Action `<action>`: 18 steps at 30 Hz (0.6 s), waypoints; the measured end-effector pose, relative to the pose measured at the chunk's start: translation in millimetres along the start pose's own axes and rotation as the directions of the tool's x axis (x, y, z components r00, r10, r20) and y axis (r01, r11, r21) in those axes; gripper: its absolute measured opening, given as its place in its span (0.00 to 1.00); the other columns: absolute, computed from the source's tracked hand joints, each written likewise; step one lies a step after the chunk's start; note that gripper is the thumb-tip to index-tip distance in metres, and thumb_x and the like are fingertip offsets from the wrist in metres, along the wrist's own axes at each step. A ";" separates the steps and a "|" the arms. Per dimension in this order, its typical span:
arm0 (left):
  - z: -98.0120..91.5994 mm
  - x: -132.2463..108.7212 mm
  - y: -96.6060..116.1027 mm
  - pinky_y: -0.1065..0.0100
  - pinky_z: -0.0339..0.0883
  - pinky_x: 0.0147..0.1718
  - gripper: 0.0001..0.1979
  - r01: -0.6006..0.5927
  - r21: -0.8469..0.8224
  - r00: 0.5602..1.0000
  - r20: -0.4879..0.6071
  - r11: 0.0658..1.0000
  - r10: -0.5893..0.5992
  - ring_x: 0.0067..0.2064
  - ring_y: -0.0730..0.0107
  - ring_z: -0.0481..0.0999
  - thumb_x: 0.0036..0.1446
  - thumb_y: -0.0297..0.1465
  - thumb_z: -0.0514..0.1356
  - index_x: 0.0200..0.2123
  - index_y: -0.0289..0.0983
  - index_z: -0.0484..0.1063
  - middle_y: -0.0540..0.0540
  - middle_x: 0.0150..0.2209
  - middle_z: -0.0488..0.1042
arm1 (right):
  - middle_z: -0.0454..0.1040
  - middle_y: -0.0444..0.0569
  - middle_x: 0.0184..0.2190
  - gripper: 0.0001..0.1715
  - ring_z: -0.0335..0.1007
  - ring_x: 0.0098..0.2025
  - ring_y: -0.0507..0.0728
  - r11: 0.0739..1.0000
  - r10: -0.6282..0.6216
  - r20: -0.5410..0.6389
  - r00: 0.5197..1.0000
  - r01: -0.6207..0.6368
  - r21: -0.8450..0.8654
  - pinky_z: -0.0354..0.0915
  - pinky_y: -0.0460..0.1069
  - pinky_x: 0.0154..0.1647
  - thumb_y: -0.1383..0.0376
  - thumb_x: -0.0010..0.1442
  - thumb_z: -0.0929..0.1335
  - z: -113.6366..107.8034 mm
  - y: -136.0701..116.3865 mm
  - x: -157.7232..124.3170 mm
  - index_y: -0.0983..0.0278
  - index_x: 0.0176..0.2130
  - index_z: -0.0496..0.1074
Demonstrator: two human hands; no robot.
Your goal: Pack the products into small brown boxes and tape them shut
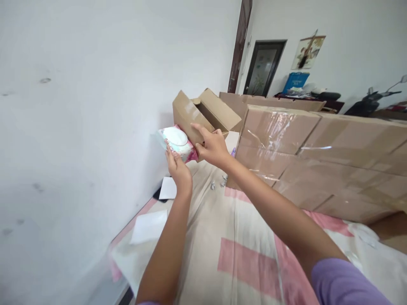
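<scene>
My left hand (pixel 179 169) holds a soft plastic pack (pixel 176 137) with a large white oval top and pink and pale green wrapping. The fingers lie along its near side, and the thumb is hidden. Right beside the pack is an open brown cardboard box (pixel 190 112), its flaps raised. My right hand (pixel 214 146) grips the near edge of this box, index finger stretched over the outer face and thumb below. Its other fingers curl at the rim, partly hidden. The inside of the box is mostly out of sight.
Stacked taped cartons (pixel 286 144) form a wall on the right. White sheets (pixel 149 226) lie at the left edge of the pink and cream cloth (pixel 210 237). Small crumpled silvery bits (pixel 223 181) lie near the box. A white wall (pixel 79 127) stands close on the left.
</scene>
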State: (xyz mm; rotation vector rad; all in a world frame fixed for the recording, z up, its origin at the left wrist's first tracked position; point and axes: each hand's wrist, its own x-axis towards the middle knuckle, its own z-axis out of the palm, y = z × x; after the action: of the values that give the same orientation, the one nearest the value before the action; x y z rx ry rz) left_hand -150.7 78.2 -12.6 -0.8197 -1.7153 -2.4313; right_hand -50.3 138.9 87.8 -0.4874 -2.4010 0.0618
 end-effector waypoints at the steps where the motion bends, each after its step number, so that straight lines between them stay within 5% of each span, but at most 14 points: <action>1: -11.1 -24.2 6.7 0.63 0.45 0.72 0.30 0.025 0.000 1.000 -0.010 1.000 -0.025 0.74 0.65 0.49 0.71 0.45 0.45 0.70 0.38 0.56 0.44 0.73 0.53 | 0.79 0.45 0.30 0.36 0.71 0.34 0.60 0.999 -0.021 0.029 0.999 0.020 0.025 0.51 0.55 0.50 0.70 0.60 0.62 -6.3 -5.9 -16.2 0.66 0.67 0.61; 5: -43.1 -128.6 36.4 0.63 0.42 0.72 0.34 0.216 0.046 0.975 0.041 0.975 -0.218 0.76 0.67 0.36 0.70 0.46 0.43 0.73 0.38 0.46 0.45 0.76 0.40 | 0.80 0.45 0.29 0.36 0.70 0.32 0.58 0.994 -0.048 0.159 0.986 0.032 0.103 0.51 0.55 0.49 0.70 0.60 0.63 -32.4 -16.4 -89.9 0.64 0.67 0.62; 7: -54.8 -184.4 52.7 0.59 0.34 0.73 0.38 0.358 0.149 0.919 0.118 0.922 -0.376 0.76 0.66 0.27 0.69 0.47 0.46 0.74 0.39 0.36 0.46 0.77 0.29 | 0.80 0.46 0.30 0.36 0.69 0.32 0.58 0.989 -0.062 0.263 0.963 0.023 0.149 0.52 0.55 0.49 0.69 0.61 0.64 -47.4 -13.3 -130.1 0.63 0.67 0.62; 10: -71.4 -266.7 73.9 0.56 0.32 0.72 0.45 0.523 0.275 0.754 0.292 0.807 -0.588 0.74 0.64 0.17 0.67 0.49 0.48 0.73 0.37 0.24 0.44 0.74 0.13 | 0.81 0.47 0.34 0.36 0.67 0.31 0.56 0.981 -0.084 0.462 0.883 -0.007 0.192 0.53 0.58 0.52 0.68 0.63 0.63 -70.5 -1.8 -189.8 0.60 0.69 0.60; 13: -85.4 -334.7 86.2 0.56 0.32 0.72 0.45 0.601 0.384 0.554 0.432 0.701 -0.712 0.73 0.62 0.15 0.67 0.46 0.48 0.73 0.35 0.20 0.42 0.72 0.08 | 0.81 0.48 0.37 0.35 0.69 0.34 0.57 0.982 -0.081 0.601 0.795 -0.038 0.183 0.51 0.63 0.60 0.66 0.66 0.62 -86.8 14.4 -242.9 0.55 0.70 0.60; 16: -94.5 -372.7 91.6 0.57 0.30 0.72 0.46 0.613 0.459 0.366 0.557 0.643 -0.746 0.74 0.61 0.17 0.64 0.37 0.52 0.73 0.34 0.24 0.41 0.72 0.09 | 0.76 0.51 0.54 0.35 0.68 0.55 0.63 0.988 -0.018 0.628 0.778 -0.084 0.132 0.45 0.67 0.68 0.65 0.68 0.60 -88.9 33.8 -285.9 0.49 0.71 0.56; 18: -99.0 -377.8 96.2 0.60 0.30 0.72 0.47 0.605 0.443 0.285 0.655 0.661 -0.700 0.75 0.62 0.20 0.60 0.32 0.55 0.74 0.34 0.29 0.42 0.74 0.14 | 0.66 0.50 0.65 0.36 0.54 0.69 0.66 0.988 0.047 0.594 0.803 -0.124 0.090 0.42 0.70 0.70 0.66 0.69 0.59 -84.3 45.1 -309.0 0.45 0.72 0.53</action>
State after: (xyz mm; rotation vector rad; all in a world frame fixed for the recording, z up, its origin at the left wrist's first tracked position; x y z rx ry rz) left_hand 167.4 -141.5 -123.3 -1.6446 -3.0406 -2.4786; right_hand 234.4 62.2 -45.2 -0.5816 -2.9582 0.4684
